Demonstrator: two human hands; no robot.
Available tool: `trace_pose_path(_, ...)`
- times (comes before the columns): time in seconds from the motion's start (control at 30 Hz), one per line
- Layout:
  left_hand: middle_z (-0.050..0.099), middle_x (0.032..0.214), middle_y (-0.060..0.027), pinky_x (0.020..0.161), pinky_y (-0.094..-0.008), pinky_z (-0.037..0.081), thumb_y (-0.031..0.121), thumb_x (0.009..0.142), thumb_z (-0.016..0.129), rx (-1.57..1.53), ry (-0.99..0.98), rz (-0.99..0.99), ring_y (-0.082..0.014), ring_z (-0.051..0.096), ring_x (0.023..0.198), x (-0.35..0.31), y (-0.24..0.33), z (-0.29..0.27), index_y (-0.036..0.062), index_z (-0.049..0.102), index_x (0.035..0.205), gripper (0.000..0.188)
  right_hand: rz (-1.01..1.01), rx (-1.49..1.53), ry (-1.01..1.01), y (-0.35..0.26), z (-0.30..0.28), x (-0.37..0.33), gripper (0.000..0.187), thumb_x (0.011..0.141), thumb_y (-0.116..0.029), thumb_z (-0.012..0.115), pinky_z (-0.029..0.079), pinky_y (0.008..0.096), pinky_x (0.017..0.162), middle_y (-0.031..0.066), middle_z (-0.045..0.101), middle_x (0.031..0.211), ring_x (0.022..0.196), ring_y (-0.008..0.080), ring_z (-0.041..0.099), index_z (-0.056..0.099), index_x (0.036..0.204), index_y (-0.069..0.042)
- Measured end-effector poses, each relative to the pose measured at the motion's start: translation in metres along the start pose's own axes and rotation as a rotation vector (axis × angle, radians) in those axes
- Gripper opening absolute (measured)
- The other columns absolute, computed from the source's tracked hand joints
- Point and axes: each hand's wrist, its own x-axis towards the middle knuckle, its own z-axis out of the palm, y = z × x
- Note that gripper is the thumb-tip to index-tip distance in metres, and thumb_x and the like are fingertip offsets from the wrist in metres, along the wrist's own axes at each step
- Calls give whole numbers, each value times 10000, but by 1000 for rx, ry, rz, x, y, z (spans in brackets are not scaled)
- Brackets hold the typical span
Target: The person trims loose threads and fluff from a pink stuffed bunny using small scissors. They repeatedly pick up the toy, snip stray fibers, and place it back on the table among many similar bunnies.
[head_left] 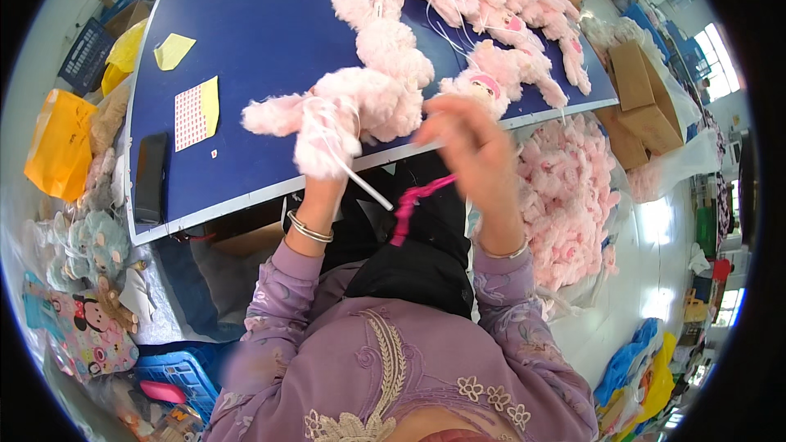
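Note:
My left hand (325, 187) is closed on a fluffy light-pink plush toy (381, 98) at the table's near edge; the fur hides most of my fingers. A thin white stick-like piece (367, 187) slants down from the fur beside that hand. My right hand (475, 151) is raised just right of this toy, smeared by motion, so its grip does not show clearly. A bright magenta strip (409, 205) hangs between my hands; whether my right hand holds it I cannot tell. Close behind that hand lies another pink plush toy (483, 82) with white threads.
More pink plush toys (508, 0) are heaped on the blue table (254, 24). A sticker sheet (195, 113) and a black oblong object (151, 178) lie at left. To the right are a pink plush pile (565, 196) and a cardboard box (643, 98).

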Motion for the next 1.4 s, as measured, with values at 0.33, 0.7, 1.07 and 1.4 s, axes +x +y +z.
trace_pose_path(0.33, 557, 1257, -90, 953, -419, 476, 398, 991, 462, -42, 93, 66, -225, 544, 1167, -7, 41, 21, 51, 503, 1265, 443, 157, 49, 89, 93, -40, 64, 339, 1004, -270, 431, 424, 233, 543, 64, 655, 859, 580, 106, 571, 603, 1069, 14)
trace_pose_path(0.7, 629, 1108, -168, 878, -393, 517, 431, 928, 407, -440, -198, -194, -277, 601, 1040, -18, 54, 26, -44, 573, 1139, 546, 255, 427, -342, 91, 4, 16, 597, 921, -518, 517, 436, 215, 634, 87, 612, 1128, 749, 91, 559, 528, 1224, -4)
trace_pose_path(1.07, 630, 1091, -72, 844, -338, 523, 129, 879, 658, -261, -232, -337, -173, 625, 984, -25, 37, 52, 17, 536, 1194, 356, 423, 626, -340, 97, 14, -61, 744, 652, -197, 815, 470, 326, 929, 96, 594, 1214, 1074, 176, 583, 496, 1281, 41)
trace_pose_path(1.4, 672, 992, -82, 749, -287, 515, 93, 817, 702, 289, -287, -244, -129, 623, 862, -8, 52, 50, -15, 623, 1091, 306, 435, 524, -406, 86, 1, -62, 550, 693, -216, 779, 475, 308, 873, 69, 654, 1078, 975, 145, 600, 603, 1149, 38)
